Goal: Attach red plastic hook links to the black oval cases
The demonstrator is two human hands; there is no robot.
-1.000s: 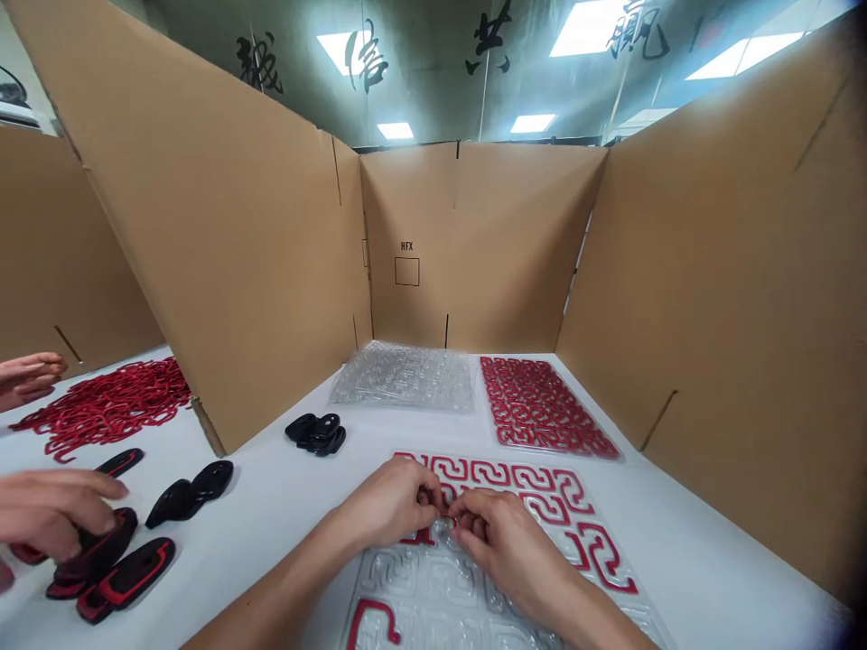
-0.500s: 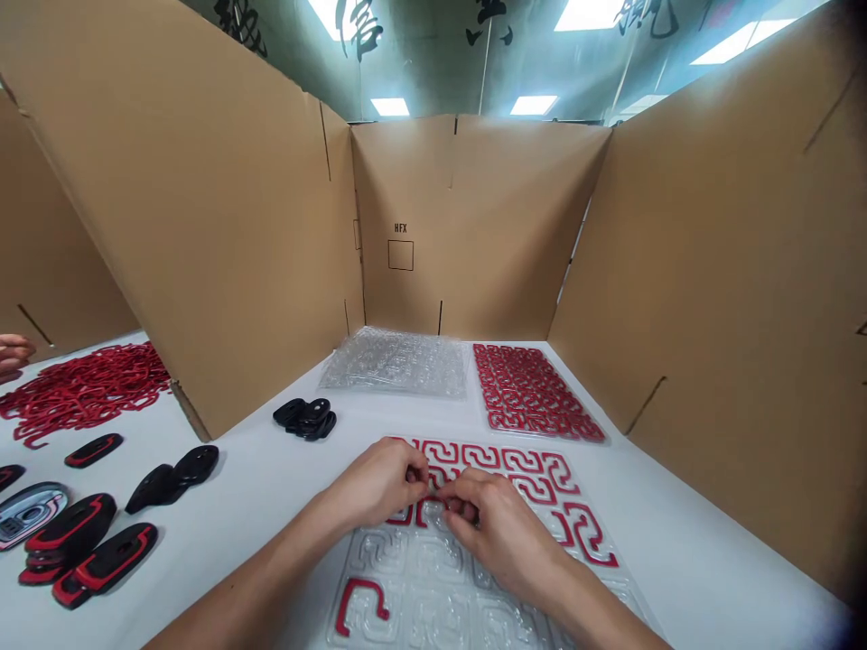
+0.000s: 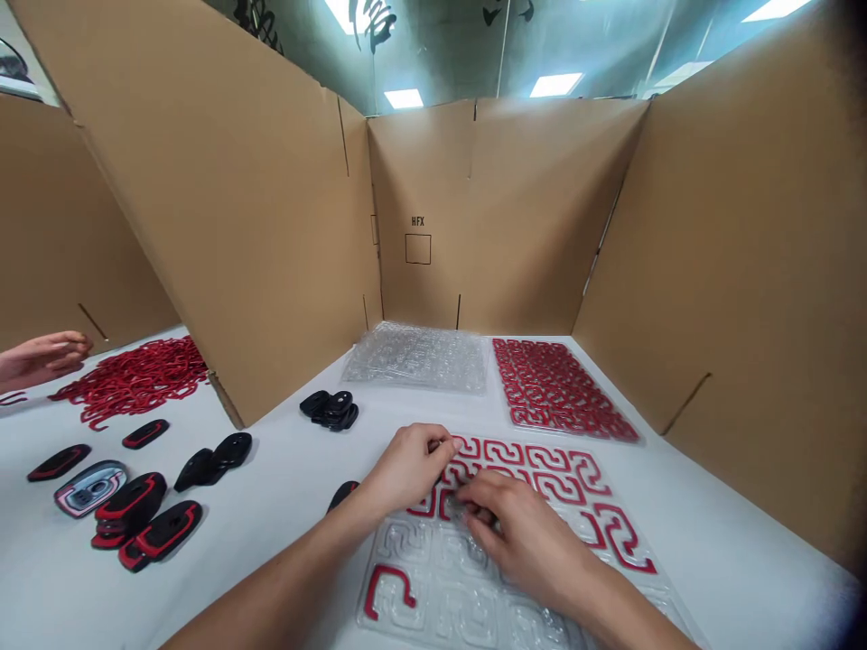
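Note:
In front of me lies a clear plastic blister tray (image 3: 467, 614), its far rows holding red hook-shaped strips, most of them nested in pairs. My left hand (image 3: 413, 465) is over the tray's far left part, thumb and fingers pinched together beside a red strip (image 3: 467, 446). Whatever may be between those fingertips is hidden. Just nearer and to the right, my right hand (image 3: 518, 524) has its fingers curled closed at the tray's middle cells, and what they grip cannot be made out. One single red strip (image 3: 389, 578) sits in a near-left cell.
Behind stand a stack of clear trays (image 3: 416, 357) and a filled tray of red strips (image 3: 562, 388). Black oval parts (image 3: 330, 409) lie to the left. Past the cardboard wall (image 3: 223, 208), another person's hand (image 3: 47, 359) is near a heap of red strips (image 3: 145, 375).
The view has turned slightly left. My left hand has shifted toward the tray's far edge, apart from my right hand. The other person's hand shows more.

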